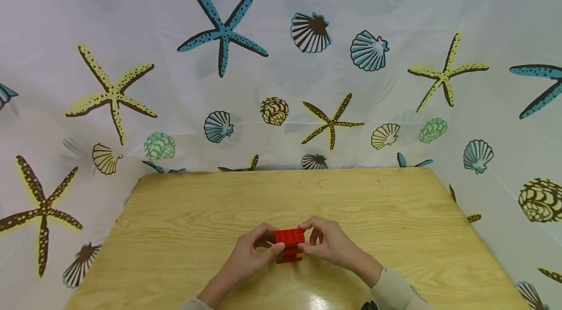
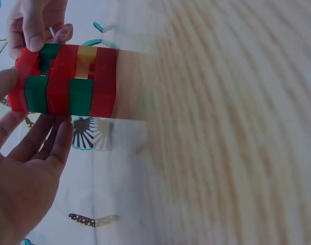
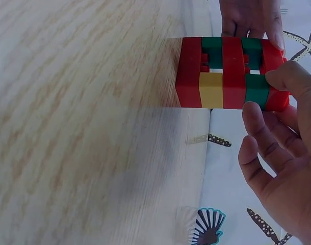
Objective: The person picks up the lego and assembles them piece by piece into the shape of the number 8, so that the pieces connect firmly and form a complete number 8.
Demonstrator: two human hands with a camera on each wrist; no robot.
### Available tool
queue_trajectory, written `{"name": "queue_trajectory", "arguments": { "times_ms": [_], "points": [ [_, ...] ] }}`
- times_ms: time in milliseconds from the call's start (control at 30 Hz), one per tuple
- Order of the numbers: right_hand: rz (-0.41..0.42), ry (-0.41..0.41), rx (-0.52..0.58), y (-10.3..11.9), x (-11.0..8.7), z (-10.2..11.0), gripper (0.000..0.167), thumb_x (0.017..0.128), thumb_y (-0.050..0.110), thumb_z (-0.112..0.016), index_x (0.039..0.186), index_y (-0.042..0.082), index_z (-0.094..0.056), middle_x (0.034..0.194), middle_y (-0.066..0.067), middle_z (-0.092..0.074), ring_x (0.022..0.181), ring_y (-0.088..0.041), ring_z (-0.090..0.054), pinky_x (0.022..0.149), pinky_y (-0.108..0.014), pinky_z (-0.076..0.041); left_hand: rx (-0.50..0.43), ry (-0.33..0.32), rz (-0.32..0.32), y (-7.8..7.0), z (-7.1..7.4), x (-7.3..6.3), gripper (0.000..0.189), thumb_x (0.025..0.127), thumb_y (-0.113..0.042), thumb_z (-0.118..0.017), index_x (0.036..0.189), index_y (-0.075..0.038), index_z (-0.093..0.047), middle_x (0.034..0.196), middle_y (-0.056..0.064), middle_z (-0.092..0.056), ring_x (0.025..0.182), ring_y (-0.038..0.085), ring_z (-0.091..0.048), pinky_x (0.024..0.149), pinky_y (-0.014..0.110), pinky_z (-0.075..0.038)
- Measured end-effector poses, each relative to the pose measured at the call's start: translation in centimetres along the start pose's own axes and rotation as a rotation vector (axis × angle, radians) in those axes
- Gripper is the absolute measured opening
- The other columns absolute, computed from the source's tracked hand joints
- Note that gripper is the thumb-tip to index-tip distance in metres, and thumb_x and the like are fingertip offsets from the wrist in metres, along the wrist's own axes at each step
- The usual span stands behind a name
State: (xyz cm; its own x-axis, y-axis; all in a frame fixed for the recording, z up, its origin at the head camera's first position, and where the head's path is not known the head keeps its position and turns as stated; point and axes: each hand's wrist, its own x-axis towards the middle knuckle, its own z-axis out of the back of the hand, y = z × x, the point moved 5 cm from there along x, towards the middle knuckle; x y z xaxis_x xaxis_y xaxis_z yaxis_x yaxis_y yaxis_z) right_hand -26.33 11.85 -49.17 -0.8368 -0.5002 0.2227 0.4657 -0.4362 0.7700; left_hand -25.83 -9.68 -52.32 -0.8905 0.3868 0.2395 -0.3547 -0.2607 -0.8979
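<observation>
A stack of toy building bricks (image 1: 290,238) stands on the wooden table near its front. Layers of red bricks (image 2: 61,84) alternate with shorter green bricks (image 2: 37,94) and a yellow brick (image 3: 211,88), leaving gaps between the short ones. The topmost layer is red, with studs showing. My left hand (image 1: 251,252) pinches the stack's top left side, thumb at the front and fingers behind. On the opposite side, my right hand (image 1: 331,244) holds the top right end between thumb and fingers. The stack's base meets the tabletop in both wrist views.
The wooden table (image 1: 184,217) reaches back to a white curtain (image 1: 272,76) printed with starfish and shells, which also hangs at both sides. A glossy light reflection lies on the table near the front edge.
</observation>
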Motion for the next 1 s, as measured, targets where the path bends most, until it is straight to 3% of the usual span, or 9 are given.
{"name": "queue_trajectory", "arguments": {
  "times_ms": [167, 233, 333, 433, 567, 700, 833, 1000],
  "points": [
    [-0.034, -0.004, 0.020, -0.4, -0.2, -0.2, 0.033, 0.093, 0.016, -0.081, 0.123, 0.010, -0.070, 0.080, -0.003, -0.071, 0.063, -0.009, -0.060, 0.055, -0.022, -0.049, 0.018, -0.024, -0.006, 0.3, -0.2, -0.2, 0.025, 0.100, -0.030, -0.074, 0.123, -0.020, -0.069, 0.110, -0.001, -0.077, 0.101, 0.013, -0.072, 0.089, 0.029, -0.060],
    [-0.054, -0.003, 0.024, -0.6, -0.3, -0.3, 0.034, 0.093, 0.018, -0.081, 0.125, 0.012, -0.070, 0.083, -0.004, -0.073, 0.064, -0.010, -0.061, 0.055, -0.022, -0.050, 0.040, -0.025, 0.001, 0.5, -0.2, -0.3, 0.029, 0.100, -0.032, -0.075, 0.125, -0.021, -0.068, 0.111, -0.002, -0.077, 0.103, 0.012, -0.073, 0.091, 0.030, -0.060],
    [-0.064, 0.002, 0.026, -0.8, -0.5, -0.4, 0.041, 0.094, 0.019, -0.081, 0.132, 0.013, -0.068, 0.103, -0.008, -0.077, 0.069, -0.007, -0.064, 0.059, -0.023, -0.052, 0.070, -0.016, 0.024, 0.7, -0.3, -0.4, 0.036, 0.097, -0.036, -0.077, 0.129, -0.021, -0.068, 0.114, -0.002, -0.077, 0.105, 0.015, -0.073, 0.094, 0.034, -0.060],
    [-0.059, 0.025, 0.023, -1.1, -0.6, -0.8, 0.049, 0.095, 0.019, -0.080, 0.139, 0.009, -0.064, 0.112, -0.011, -0.076, 0.072, -0.003, -0.065, 0.062, -0.023, -0.053, 0.102, -0.008, 0.048, 1.1, -0.2, -0.7, 0.041, 0.095, -0.037, -0.080, 0.131, -0.020, -0.067, 0.116, -0.001, -0.077, 0.106, 0.017, -0.073, 0.095, 0.038, -0.060],
    [-0.056, 0.045, 0.030, -1.5, -0.8, -1.1, 0.051, 0.095, 0.017, -0.079, 0.141, 0.002, -0.062, 0.103, -0.013, -0.076, 0.072, -0.002, -0.064, 0.062, -0.022, -0.053, 0.116, 0.005, 0.052, 1.3, -0.1, -1.0, 0.041, 0.096, -0.035, -0.080, 0.131, -0.018, -0.067, 0.118, 0.000, -0.077, 0.108, 0.021, -0.074, 0.096, 0.041, -0.060],
    [-0.058, 0.032, 0.040, -1.9, -0.7, -1.1, 0.048, 0.095, 0.017, -0.079, 0.140, 0.007, -0.065, 0.111, -0.012, -0.076, 0.073, -0.003, -0.065, 0.062, -0.022, -0.054, 0.100, 0.010, 0.052, 1.2, -0.1, -0.8, 0.038, 0.097, -0.036, -0.078, 0.130, -0.020, -0.068, 0.119, -0.001, -0.077, 0.109, 0.020, -0.073, 0.097, 0.042, -0.059],
    [-0.056, 0.018, 0.038, -2.2, -0.3, -1.2, 0.045, 0.097, 0.021, -0.078, 0.139, 0.013, -0.066, 0.116, -0.008, -0.075, 0.077, -0.004, -0.066, 0.066, -0.023, -0.056, 0.091, -0.007, 0.078, 1.3, -0.1, -0.6, 0.038, 0.098, -0.036, -0.077, 0.130, -0.018, -0.068, 0.118, 0.000, -0.077, 0.107, 0.019, -0.073, 0.095, 0.038, -0.059],
    [-0.109, 0.002, 0.041, -2.9, 0.3, -1.3, 0.048, 0.099, 0.025, -0.075, 0.144, 0.011, -0.063, 0.123, -0.005, -0.075, 0.086, -0.007, -0.068, 0.071, -0.024, -0.056, 0.098, -0.022, 0.142, 1.7, -0.1, 0.1, 0.044, 0.100, -0.039, -0.073, 0.135, -0.012, -0.067, 0.115, 0.002, -0.076, 0.103, 0.016, -0.071, 0.089, 0.026, -0.058]
  ]
}}
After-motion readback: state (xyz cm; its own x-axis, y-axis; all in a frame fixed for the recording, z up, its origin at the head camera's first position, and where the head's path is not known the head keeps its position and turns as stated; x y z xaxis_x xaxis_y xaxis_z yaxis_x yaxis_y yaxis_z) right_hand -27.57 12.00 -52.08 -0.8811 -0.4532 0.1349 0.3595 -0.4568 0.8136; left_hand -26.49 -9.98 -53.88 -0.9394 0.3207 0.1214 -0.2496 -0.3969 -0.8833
